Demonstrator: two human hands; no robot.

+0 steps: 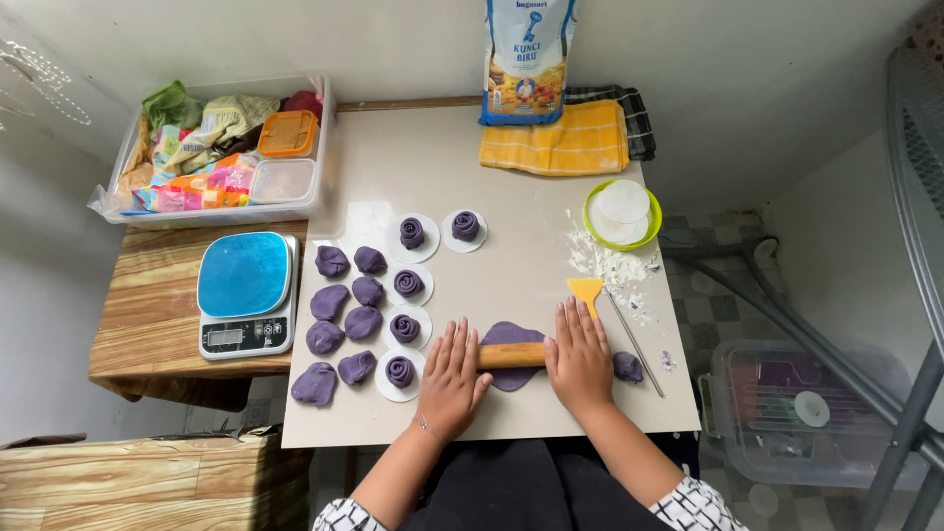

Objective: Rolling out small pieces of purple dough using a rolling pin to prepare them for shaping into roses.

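A wooden rolling pin (511, 355) lies across a flattened piece of purple dough (510, 335) near the front edge of the beige board (511, 265). My left hand (450, 379) presses flat on the pin's left end. My right hand (580, 356) presses flat on its right end. A small purple dough lump (627, 367) sits just right of my right hand. Left of my hands lie several purple dough pieces (339, 324) and several rolled purple spirals on white paper rounds (404, 329).
A yellow scraper (586, 290) and thin metal rod (634, 344) lie by spilled flour (610, 264). A green bowl of paper rounds (622, 212), yellow cloth (557, 144) and flour bag (527, 61) stand behind. A blue scale (246, 293) and plastic bin (221, 152) sit left.
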